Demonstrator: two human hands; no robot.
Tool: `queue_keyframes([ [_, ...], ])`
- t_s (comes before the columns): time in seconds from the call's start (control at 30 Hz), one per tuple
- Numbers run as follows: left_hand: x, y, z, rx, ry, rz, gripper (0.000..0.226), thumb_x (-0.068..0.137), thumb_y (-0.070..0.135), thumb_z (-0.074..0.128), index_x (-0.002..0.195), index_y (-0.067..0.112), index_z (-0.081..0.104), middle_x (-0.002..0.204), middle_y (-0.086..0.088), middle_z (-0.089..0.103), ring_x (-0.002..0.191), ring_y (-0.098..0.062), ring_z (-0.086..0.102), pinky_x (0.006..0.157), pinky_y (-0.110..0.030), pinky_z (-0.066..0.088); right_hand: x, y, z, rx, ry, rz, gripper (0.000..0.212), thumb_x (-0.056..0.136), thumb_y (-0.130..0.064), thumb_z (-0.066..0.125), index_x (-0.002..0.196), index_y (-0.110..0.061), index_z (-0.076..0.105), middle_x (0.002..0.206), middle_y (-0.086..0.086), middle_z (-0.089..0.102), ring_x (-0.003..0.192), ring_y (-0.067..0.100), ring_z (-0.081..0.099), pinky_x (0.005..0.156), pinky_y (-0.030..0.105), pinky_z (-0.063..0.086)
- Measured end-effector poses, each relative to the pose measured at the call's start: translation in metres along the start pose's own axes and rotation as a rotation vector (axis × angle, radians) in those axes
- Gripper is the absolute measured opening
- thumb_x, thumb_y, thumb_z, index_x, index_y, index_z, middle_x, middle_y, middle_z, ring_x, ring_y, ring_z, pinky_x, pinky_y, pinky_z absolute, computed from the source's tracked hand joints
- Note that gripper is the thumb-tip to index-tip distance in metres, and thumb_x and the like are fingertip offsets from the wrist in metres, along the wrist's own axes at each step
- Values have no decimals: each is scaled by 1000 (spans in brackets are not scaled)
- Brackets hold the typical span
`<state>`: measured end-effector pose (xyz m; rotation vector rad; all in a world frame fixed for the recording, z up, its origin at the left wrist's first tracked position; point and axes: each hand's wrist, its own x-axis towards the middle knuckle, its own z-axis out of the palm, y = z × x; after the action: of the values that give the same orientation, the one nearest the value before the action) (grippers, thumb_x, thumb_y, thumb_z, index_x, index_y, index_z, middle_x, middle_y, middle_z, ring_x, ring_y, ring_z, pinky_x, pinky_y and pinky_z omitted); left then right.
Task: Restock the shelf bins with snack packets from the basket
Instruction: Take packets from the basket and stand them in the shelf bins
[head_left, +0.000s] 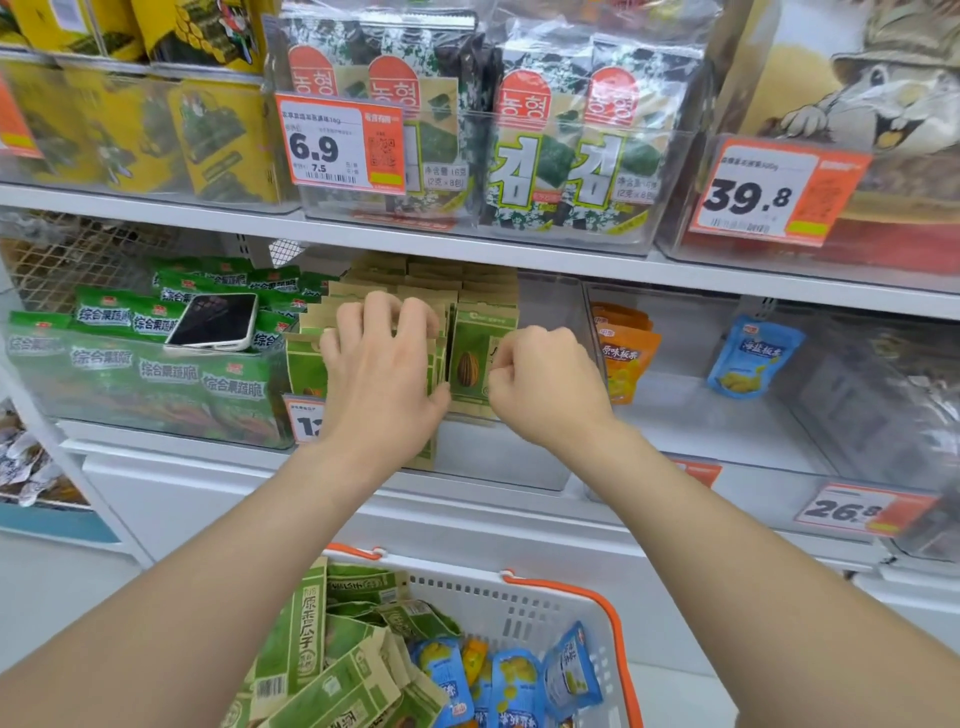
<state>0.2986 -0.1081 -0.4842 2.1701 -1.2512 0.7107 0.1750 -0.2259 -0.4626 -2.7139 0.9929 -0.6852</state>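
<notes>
Kraft-and-green sunflower seed packets (475, 358) stand in rows in a clear shelf bin (550, 312) on the middle shelf. My left hand (379, 364) lies over the tops of the left rows, fingers curled round the packet tops. My right hand (545, 384) is at the front right packet, fingers curled and pinching its edge. Below, a white basket (519, 603) with orange handles holds more green seed packets (332, 660) and blue snack packets (519, 680).
A phone (215, 319) lies on green packets (156, 364) in the left bin. The right bins hold orange packets (623, 358) and one blue packet (753, 358). Seaweed packs (561, 145) fill the upper shelf. Price tags (774, 192) hang on the bin fronts.
</notes>
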Motion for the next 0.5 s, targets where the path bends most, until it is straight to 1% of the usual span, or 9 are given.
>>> queue_keyframes([
  [0.03, -2, 1, -3, -34, -5, 39, 43, 74, 27, 83, 105, 23, 53, 107, -1, 50, 104, -30, 44, 82, -43, 36, -6, -2, -5, -10, -29, -49, 16, 78, -16, 51, 72, -15, 66, 74, 9, 61, 70, 37, 59, 60, 38, 54],
  [0.07, -5, 1, -7, -76, -52, 65, 34, 77, 24, 79, 98, 24, 52, 99, 1, 52, 98, -30, 48, 76, -42, 39, -12, -3, -9, -18, -75, -95, 15, 77, -17, 51, 66, -15, 61, 71, 8, 58, 71, 37, 58, 58, 36, 50],
  [0.1, -9, 2, -10, -120, -137, 67, 27, 82, 26, 75, 94, 26, 51, 91, 4, 56, 92, -28, 53, 71, -41, 42, -19, -4, -13, -32, -138, -138, 16, 77, -16, 50, 62, -16, 56, 68, 8, 55, 71, 37, 58, 56, 34, 45],
  [0.17, -20, 6, -13, -126, -347, 51, 22, 89, 41, 69, 91, 31, 49, 80, 10, 61, 83, -25, 61, 63, -37, 46, -34, -2, -17, -92, -291, -213, 18, 78, -15, 50, 59, -15, 51, 64, 7, 52, 70, 37, 58, 53, 31, 38],
  [0.2, -27, 8, -13, -80, -434, 74, 23, 91, 48, 66, 92, 33, 49, 80, 9, 63, 83, -24, 63, 62, -36, 46, -43, 0, -18, -139, -382, -238, 19, 79, -14, 51, 60, -14, 50, 63, 7, 51, 70, 36, 57, 52, 30, 36],
  [0.27, -44, 13, -9, 25, -563, 162, 22, 93, 54, 60, 95, 33, 53, 88, 6, 66, 90, -27, 65, 63, -35, 45, -62, 9, -13, -230, -586, -249, 21, 83, -13, 52, 62, -14, 49, 65, 7, 49, 73, 33, 57, 54, 31, 36],
  [0.37, -73, 20, 0, 131, -773, 290, 22, 97, 49, 55, 107, 31, 61, 104, -1, 67, 100, -31, 66, 70, -36, 48, -91, 26, 5, -317, -869, -234, 21, 86, -12, 52, 65, -12, 50, 67, 8, 50, 66, 30, 52, 55, 36, 43],
  [0.43, -92, 26, 7, 174, -928, 361, 26, 98, 46, 55, 116, 29, 63, 114, -4, 66, 106, -32, 65, 75, -36, 48, -109, 35, 18, -381, -1011, -224, 25, 90, -11, 53, 66, -11, 49, 67, 6, 51, 63, 27, 49, 56, 36, 44],
  [0.5, -108, 33, 11, 190, -1055, 406, 30, 99, 44, 55, 123, 29, 63, 123, -5, 64, 110, -32, 64, 75, -35, 43, -125, 41, 34, -438, -1103, -229, 24, 93, -13, 55, 69, -13, 50, 71, 4, 52, 63, 23, 47, 57, 34, 42],
])
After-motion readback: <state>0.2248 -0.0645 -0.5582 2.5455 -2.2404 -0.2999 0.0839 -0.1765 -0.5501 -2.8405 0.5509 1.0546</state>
